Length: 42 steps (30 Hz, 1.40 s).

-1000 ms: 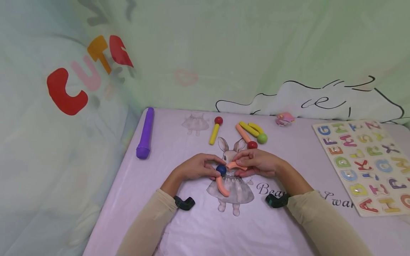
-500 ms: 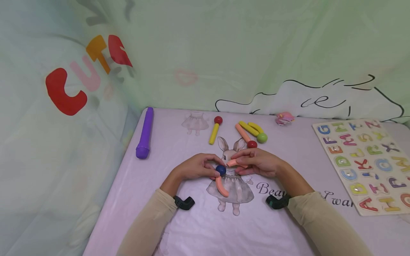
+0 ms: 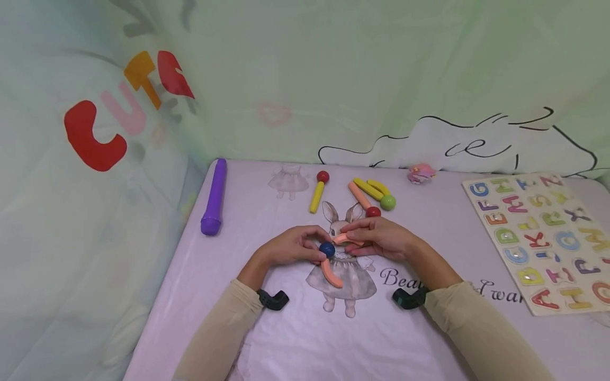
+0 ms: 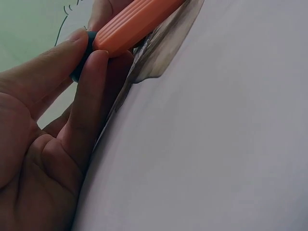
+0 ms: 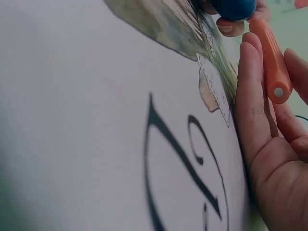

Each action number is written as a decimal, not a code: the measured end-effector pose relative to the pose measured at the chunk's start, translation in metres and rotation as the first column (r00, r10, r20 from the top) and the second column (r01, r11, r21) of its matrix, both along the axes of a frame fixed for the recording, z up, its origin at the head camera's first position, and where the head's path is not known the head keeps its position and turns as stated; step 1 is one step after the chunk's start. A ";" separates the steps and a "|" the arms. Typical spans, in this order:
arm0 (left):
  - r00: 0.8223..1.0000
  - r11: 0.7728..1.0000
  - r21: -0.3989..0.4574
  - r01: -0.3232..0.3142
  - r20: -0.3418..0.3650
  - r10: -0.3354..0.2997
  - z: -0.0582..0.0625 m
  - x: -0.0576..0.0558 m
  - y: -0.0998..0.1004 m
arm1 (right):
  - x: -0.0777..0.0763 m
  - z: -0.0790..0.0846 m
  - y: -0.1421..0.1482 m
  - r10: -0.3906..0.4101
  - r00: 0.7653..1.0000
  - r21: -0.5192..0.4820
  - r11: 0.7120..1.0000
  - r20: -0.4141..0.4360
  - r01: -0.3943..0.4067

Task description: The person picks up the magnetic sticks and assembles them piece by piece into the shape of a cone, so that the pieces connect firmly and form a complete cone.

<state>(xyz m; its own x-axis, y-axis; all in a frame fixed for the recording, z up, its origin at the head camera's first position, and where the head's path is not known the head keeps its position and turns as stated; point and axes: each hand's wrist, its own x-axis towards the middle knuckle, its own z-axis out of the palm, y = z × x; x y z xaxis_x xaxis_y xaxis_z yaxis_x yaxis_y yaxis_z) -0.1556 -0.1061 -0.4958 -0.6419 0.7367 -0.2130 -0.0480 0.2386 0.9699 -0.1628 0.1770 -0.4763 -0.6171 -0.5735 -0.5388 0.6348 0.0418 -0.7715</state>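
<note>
My left hand (image 3: pixel 292 246) pinches a dark blue ball (image 3: pixel 326 250) between thumb and fingers above the rabbit print. A curved orange magnetic rod (image 3: pixel 332 275) extends from the ball's lower side; it looms close in the left wrist view, ribbed along its length. My right hand (image 3: pixel 385 238) pinches a second curved orange magnetic rod (image 5: pixel 272 62) between thumb and fingers. Its far end sits right by the blue ball in the right wrist view; I cannot tell whether they touch. A small silvery disc shows in the rod's near end.
Behind the hands lie a yellow rod with a red ball (image 3: pixel 317 193), an orange rod (image 3: pixel 358 194) with a red ball, and yellow rods (image 3: pixel 369 189) with a green ball. A purple microphone-shaped toy (image 3: pixel 214 198) lies left, a letter board (image 3: pixel 538 243) right, a pink trinket (image 3: pixel 421 173) at the back.
The right hand has brought its orange rod slightly left, nearer the blue ball. The lower orange rod's free end has swung slightly right. The head view has shifted a little.
</note>
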 end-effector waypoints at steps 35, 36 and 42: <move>1.000 1.000 0.014 0.004 0.016 -0.004 0.005 0.001 0.001 | -0.001 -0.002 0.000 0.010 0.999 0.063 0.998 -0.035 -0.008; 1.000 1.000 0.018 0.008 0.016 -0.008 0.005 0.001 0.001 | -0.001 -0.002 0.000 0.013 0.999 0.062 0.998 -0.035 -0.011; 0.999 0.999 0.052 0.004 0.045 -0.006 0.004 0.000 0.000 | -0.001 -0.001 0.000 0.021 0.999 0.048 0.999 -0.033 -0.020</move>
